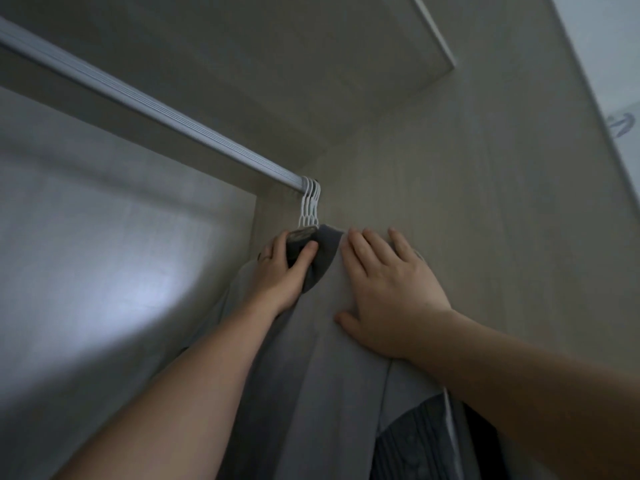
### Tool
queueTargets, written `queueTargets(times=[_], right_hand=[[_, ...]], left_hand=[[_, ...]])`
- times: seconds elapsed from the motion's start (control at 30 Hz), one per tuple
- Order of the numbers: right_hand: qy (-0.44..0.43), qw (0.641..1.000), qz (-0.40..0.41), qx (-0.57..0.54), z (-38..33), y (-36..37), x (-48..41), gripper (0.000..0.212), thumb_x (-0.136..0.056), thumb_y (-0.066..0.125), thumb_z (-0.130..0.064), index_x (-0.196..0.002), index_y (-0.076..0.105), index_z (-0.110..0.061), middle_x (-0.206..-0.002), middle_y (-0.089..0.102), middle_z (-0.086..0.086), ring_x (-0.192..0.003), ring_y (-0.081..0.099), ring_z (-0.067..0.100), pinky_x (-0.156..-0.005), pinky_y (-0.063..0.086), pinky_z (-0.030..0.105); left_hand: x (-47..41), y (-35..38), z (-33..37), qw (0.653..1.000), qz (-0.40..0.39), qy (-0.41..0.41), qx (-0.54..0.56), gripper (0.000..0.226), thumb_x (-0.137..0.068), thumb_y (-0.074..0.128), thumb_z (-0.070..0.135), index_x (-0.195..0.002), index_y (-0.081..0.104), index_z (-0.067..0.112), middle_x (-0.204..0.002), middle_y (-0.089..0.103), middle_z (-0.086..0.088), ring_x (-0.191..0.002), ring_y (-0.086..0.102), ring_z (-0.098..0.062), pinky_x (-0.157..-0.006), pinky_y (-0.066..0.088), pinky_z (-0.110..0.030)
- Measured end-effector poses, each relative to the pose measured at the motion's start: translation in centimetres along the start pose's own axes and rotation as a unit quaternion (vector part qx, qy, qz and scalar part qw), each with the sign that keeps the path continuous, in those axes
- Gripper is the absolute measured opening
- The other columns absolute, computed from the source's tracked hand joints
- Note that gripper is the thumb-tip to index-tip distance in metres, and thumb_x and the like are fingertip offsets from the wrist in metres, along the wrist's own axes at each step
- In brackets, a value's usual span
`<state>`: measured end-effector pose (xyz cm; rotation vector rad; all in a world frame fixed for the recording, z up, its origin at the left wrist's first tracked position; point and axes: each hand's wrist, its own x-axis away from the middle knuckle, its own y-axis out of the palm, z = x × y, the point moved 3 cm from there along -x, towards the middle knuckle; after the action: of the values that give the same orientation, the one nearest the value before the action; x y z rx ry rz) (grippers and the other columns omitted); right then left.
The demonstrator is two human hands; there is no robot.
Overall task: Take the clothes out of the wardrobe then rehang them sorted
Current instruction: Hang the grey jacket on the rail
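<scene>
Inside pale wardrobe (450, 202): rail (138, 98), hangers (309, 206); L grip (280, 271) holds garment (327, 252)

1. White plastic hangers (309, 206) hang bunched at the right end of the ribbed metal wardrobe rail (145, 103).
2. Left hand (282, 271) grips the dark grey garment collar (320, 258).
3. Right hand (388, 289) presses flat on the light grey hanging garment (332, 375).

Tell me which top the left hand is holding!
Follow the rail to its right end, where white hooks hang. Just below, the left hand grips a dark grey top. The cloth beside it, under the flat right hand, is paler.
</scene>
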<state>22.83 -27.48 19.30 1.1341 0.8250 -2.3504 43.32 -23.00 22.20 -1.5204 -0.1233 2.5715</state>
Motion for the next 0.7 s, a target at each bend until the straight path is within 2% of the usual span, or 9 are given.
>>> queueTargets(times=[0.03, 0.1, 0.17, 0.23, 0.33, 0.47, 0.53, 0.6, 0.7], right_hand=[[-0.006, 1.0, -0.005, -0.003, 0.2, 0.0, 0.2, 0.099, -0.076, 0.028, -0.062, -0.155, 0.015, -0.002, -0.161, 0.016, 0.016, -0.147, 0.016, 0.032, -0.12, 0.003, 0.049], [-0.015, 1.0, -0.012, -0.005, 0.8, -0.5, 0.9, 0.094, -0.078, 0.025, -0.061, -0.154, 0.022, -0.005, -0.161, 0.019, 0.015, -0.147, 0.02, 0.033, -0.12, 0.008, 0.051], [-0.027, 1.0, -0.014, 0.002, 1.7, -1.0, 2.4, 0.09, -0.077, 0.024, -0.06, -0.148, 0.038, -0.007, -0.156, 0.034, 0.015, -0.141, 0.035, 0.034, -0.115, 0.022, 0.055], [-0.04, 0.999, -0.016, 0.007, 3.0, -1.6, 4.5, 0.081, -0.079, 0.031, -0.059, -0.137, 0.055, -0.007, -0.143, 0.051, 0.016, -0.129, 0.052, 0.035, -0.107, 0.036, 0.058], [-0.063, 0.997, -0.04, 0.035, 5.3, -2.7, 9.0, 0.074, -0.082, 0.036, -0.057, -0.134, 0.058, -0.009, -0.137, 0.058, 0.014, -0.124, 0.057, 0.034, -0.108, 0.037, 0.056], [-0.092, 0.993, -0.065, 0.042, 7.9, -4.8, 16.8, 0.073, -0.084, 0.039, -0.056, -0.14, 0.052, -0.012, -0.143, 0.053, 0.012, -0.134, 0.047, 0.032, -0.112, 0.027, 0.057], [-0.091, 0.992, -0.084, 0.033, 9.3, -6.0, 21.1, 0.072, -0.088, 0.036, -0.056, -0.146, 0.045, -0.014, -0.15, 0.046, 0.009, -0.141, 0.038, 0.03, -0.114, 0.025, 0.059], [-0.085, 0.991, -0.101, 0.019, 10.8, -7.0, 25.7, 0.071, -0.091, 0.034, -0.056, -0.15, 0.039, -0.017, -0.156, 0.037, 0.006, -0.146, 0.029, 0.028, -0.115, 0.022, 0.061], [-0.081, 0.988, -0.131, -0.002, 12.9, -8.2, 33.3, 0.07, -0.093, 0.032, -0.057, -0.153, 0.032, -0.021, -0.161, 0.025, 0.005, -0.149, 0.019, 0.03, -0.115, 0.02, 0.062]], left_hand=[[0.2, -0.2, 0.0, 1.0, -0.005, -0.009, 0.008, 0.083, -0.082, 0.04, 0.08, -0.151, 0.033, 0.035, -0.159, 0.033, -0.004, -0.145, 0.032, -0.026, -0.118, 0.027, -0.042], [0.8, -0.6, 0.4, 0.999, -0.021, -0.025, 0.0, 0.081, -0.087, 0.038, 0.077, -0.155, 0.026, 0.036, -0.165, 0.021, 0.001, -0.151, 0.019, -0.021, -0.123, 0.017, -0.04], [2.3, -1.2, 1.1, 0.999, -0.023, -0.023, -0.025, 0.079, -0.091, 0.036, 0.073, -0.158, 0.016, 0.035, -0.167, 0.011, 0.004, -0.153, 0.01, -0.016, -0.124, 0.01, -0.038], [4.7, -1.8, 2.6, 0.998, -0.015, 0.02, -0.058, 0.091, -0.083, 0.027, 0.082, -0.158, 0.013, 0.034, -0.167, 0.01, 0.005, -0.153, 0.009, -0.014, -0.124, 0.011, -0.041], [9.8, -1.7, 5.7, 0.988, -0.021, 0.114, -0.105, 0.087, -0.083, 0.022, 0.076, -0.159, 0.01, 0.034, -0.168, 0.006, 0.005, -0.153, 0.005, -0.014, -0.124, 0.009, -0.042], [18.3, -0.9, 10.5, 0.976, -0.036, 0.194, -0.088, 0.08, -0.088, 0.022, 0.07, -0.158, 0.013, 0.033, -0.167, 0.006, 0.002, -0.154, 0.001, -0.015, -0.123, 0.002, -0.032], [22.6, 0.1, 12.4, 0.971, -0.06, 0.221, -0.064, 0.075, -0.092, 0.027, 0.067, -0.158, 0.016, 0.032, -0.167, 0.008, -0.001, -0.154, 0.002, -0.02, -0.124, 0.007, -0.042], [27.1, 1.3, 14.4, 0.963, -0.081, 0.242, -0.084, 0.073, -0.096, 0.025, 0.068, -0.158, 0.014, 0.032, -0.168, 0.007, -0.001, -0.155, 0.0, -0.022, -0.123, 0.011, -0.052], [33.8, 3.1, 17.8, 0.941, -0.13, 0.274, -0.148, 0.074, -0.095, 0.023, 0.068, -0.159, 0.012, 0.031, -0.168, 0.003, 0.0, -0.155, -0.003, -0.024, -0.121, 0.012, -0.056]])
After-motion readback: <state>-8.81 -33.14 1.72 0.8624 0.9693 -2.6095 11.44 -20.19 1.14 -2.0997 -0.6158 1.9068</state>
